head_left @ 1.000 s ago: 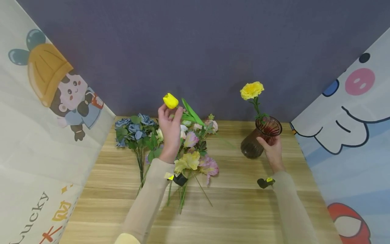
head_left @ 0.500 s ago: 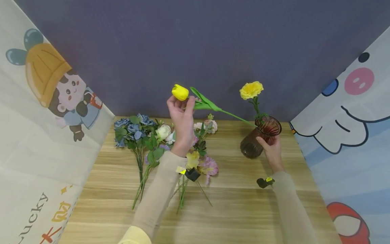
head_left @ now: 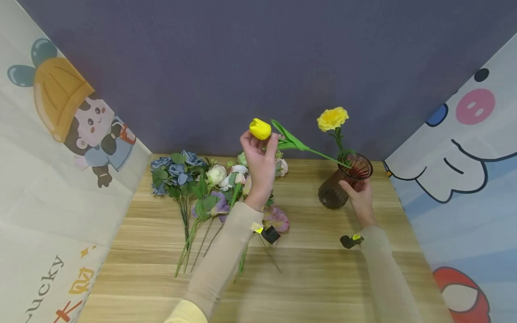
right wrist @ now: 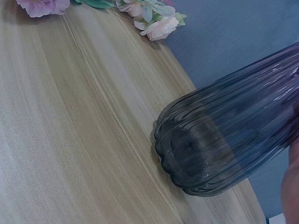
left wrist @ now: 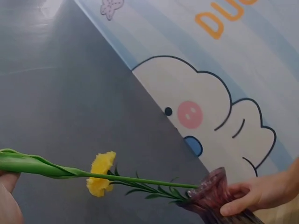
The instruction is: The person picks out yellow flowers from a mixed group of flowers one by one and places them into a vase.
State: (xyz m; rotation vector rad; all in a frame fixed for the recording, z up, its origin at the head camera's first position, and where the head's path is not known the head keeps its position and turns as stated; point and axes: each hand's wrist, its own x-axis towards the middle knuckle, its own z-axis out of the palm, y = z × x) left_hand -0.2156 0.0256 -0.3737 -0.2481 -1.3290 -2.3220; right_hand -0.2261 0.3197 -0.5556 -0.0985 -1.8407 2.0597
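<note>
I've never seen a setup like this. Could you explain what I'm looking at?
There's no machine at work here, just a person's two bare hands. The widest view comes from a camera on the head; the other two come from cameras on the wrists. The left hand holds a yellow tulip, its stem end at the mouth of a see-through vase. The right hand grips that vase, where a ruffled yellow flower stands. Blue flowers and others lie on the wooden table.
</note>
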